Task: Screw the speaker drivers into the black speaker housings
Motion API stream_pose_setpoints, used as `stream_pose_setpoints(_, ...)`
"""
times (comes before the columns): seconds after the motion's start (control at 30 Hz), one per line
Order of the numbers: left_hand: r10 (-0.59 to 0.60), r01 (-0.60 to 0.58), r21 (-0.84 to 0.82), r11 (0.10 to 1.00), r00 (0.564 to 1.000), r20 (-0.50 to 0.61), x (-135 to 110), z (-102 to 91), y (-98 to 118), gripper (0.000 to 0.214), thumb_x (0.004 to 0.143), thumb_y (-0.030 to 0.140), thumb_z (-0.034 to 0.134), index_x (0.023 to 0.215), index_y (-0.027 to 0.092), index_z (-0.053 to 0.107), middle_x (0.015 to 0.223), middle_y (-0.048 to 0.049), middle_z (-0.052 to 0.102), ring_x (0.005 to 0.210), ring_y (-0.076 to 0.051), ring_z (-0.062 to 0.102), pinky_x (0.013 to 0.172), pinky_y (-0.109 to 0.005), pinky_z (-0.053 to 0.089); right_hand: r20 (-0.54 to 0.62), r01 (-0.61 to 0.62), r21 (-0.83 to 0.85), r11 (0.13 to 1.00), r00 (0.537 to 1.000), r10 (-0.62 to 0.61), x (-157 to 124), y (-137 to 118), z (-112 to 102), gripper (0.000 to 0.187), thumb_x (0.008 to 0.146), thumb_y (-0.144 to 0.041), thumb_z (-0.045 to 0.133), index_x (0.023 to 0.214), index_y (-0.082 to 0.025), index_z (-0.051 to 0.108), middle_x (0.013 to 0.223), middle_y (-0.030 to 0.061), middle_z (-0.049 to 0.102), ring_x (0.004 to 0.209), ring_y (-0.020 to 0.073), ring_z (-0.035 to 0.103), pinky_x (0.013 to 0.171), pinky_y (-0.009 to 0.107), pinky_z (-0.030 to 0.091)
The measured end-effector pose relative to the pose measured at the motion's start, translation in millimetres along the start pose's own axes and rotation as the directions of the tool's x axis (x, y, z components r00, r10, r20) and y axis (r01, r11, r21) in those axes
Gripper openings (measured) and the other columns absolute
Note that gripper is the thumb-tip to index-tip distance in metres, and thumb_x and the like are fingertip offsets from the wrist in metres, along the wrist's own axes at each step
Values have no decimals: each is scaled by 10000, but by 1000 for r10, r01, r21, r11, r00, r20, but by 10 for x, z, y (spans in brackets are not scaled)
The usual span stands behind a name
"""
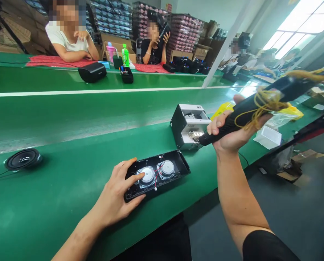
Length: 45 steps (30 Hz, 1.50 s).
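On the green bench lies a black speaker housing (184, 165) with its inside facing up. Two small round speaker drivers (167, 169) sit in it, with thin red and black wires and small white plugs. My left hand (121, 188) grips the housing's left end, thumb on the near side and one finger lying on the left driver. Raised to the right, my right hand (229, 134) is wrapped round a black electric screwdriver (249, 112) bound with yellow cord. The screwdriver's tip is at the front of a grey and black screw feeder (190, 125); whether it holds a screw is too small to tell.
A loose round speaker (23, 158) with a cable lies at the left. Right of the feeder are a yellow bag (223, 108) and a white plastic box (267, 137). Across the bench, behind a white strip, people sit near black speakers (92, 72) and bottles (125, 56).
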<state>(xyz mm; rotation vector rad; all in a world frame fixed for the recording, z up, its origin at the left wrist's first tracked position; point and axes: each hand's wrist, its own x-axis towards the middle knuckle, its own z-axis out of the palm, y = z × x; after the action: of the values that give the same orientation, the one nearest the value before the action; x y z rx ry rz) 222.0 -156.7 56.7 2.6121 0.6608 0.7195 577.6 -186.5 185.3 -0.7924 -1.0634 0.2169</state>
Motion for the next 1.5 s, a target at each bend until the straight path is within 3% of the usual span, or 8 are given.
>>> stream_pose_setpoints(0.13,-6,6,-21,1000,1000,15,26,-25,39,429,973,328,705,1392,272,634,1679,-135,378,1514,-391,376,1202,-675,453,109,-43,113,993,994,30,-127,-189,342,594,838,-811,786,1096,-292,658,622,-74,439,403,129,370,356,252,350)
stream_pose_setpoints(0.23,-2,3,-37,999,1000,15,43,-34,57,429,957,339,727,1369,245,656,1661,-153,391,1506,-385,379,1223,-665,428,218,-134,246,960,973,80,-263,-287,615,552,894,-726,794,1252,-339,632,623,-84,469,393,150,381,332,272,341)
stream_pose_setpoints(0.43,-19,20,-54,998,1000,11,49,-25,57,446,927,369,766,1342,230,686,1655,-159,398,1504,-374,384,1254,-639,399,317,-254,289,923,935,158,-584,-260,944,663,918,-904,659,1276,-350,602,603,-85,480,348,162,401,276,270,337)
stream_pose_setpoints(0.63,-12,11,-75,997,1000,-8,62,-16,63,468,926,369,775,1361,229,677,1652,-167,400,1498,-379,390,1244,-647,404,359,-301,350,887,918,170,-716,-106,811,616,951,-835,698,1302,-329,715,640,-55,530,379,151,447,301,251,430)
stream_pose_setpoints(0.83,18,-21,-80,997,999,-38,70,-2,38,488,907,371,796,1352,215,670,1635,-201,421,1472,-406,410,1204,-676,433,324,-234,431,872,941,92,-619,-30,592,629,998,-809,629,1270,-259,765,586,-36,513,319,133,372,258,229,398)
stream_pose_setpoints(0.97,22,-25,-63,998,999,-37,73,-11,42,451,928,381,770,1335,204,684,1625,-204,430,1472,-404,419,1217,-669,421,246,-234,404,884,959,141,-774,8,624,575,968,-785,710,1251,-288,775,593,-43,518,334,131,392,285,219,405)
stream_pose_setpoints(1.1,25,-26,-50,998,999,-25,75,-22,41,455,931,384,766,1346,220,679,1628,-195,425,1479,-411,418,1212,-676,419,209,-230,414,881,966,153,-945,63,684,582,1028,-801,595,1251,-292,770,609,-43,514,336,128,402,290,216,400)
stream_pose_setpoints(1.5,19,-20,-50,999,1000,-23,67,-28,44,453,924,380,773,1340,224,685,1634,-187,426,1477,-406,418,1206,-668,424,202,-308,345,887,947,250,-1046,93,752,600,987,-860,566,1097,-275,645,614,-66,496,350,128,398,325,208,404)
